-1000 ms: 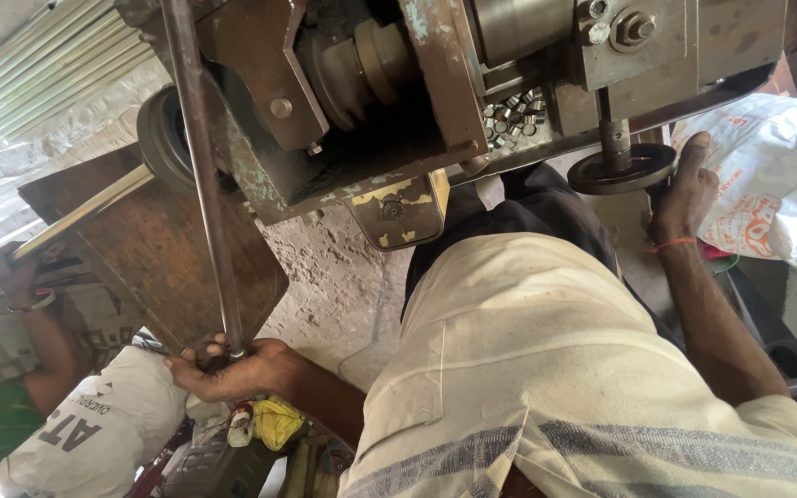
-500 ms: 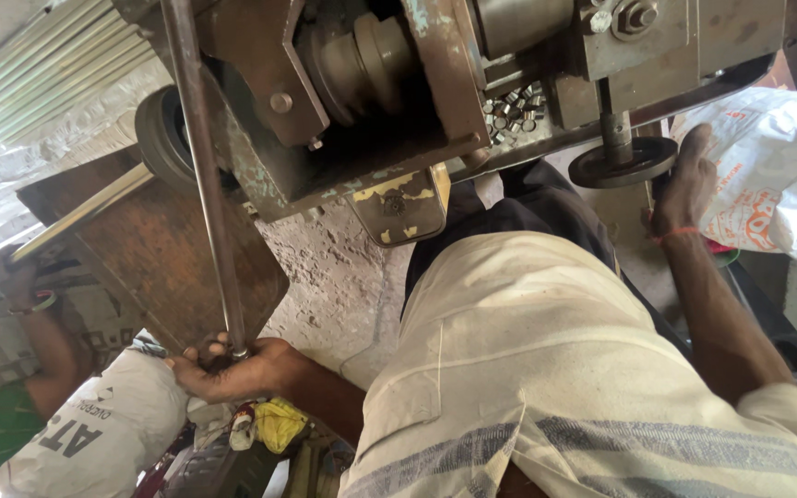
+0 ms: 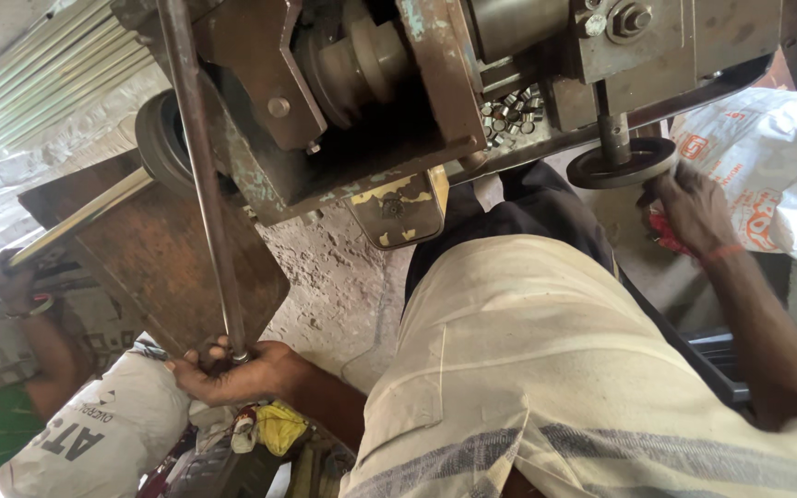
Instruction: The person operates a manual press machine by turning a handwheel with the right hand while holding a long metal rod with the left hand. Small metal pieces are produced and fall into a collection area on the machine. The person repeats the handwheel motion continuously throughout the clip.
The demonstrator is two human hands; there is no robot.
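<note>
left hand (image 3: 232, 373) is wrapped tight round the bottom end of a long steel lever (image 3: 203, 175), low down for leverage i reckon. right hand (image 3: 691, 210) reaches up to the little round handwheel (image 3: 622, 162) under the rusty machine (image 3: 398, 101), fingers touching its rim, can't tell if it's actually gripping. a co-worker's hand (image 3: 9, 281) steadies a metal strip (image 3: 76, 221) further off

Single view only, head-worn camera. It is aimed steeply down along the wearer's own torso, so the cream shirt (image 3: 546, 369) fills the lower middle at close range. The rusty machine (image 3: 398, 101) is seen near, across the top edge. The left hand (image 3: 232, 373) is framed at lower left, the right hand (image 3: 694, 207) at upper right. No second view is available for overlap.
</note>
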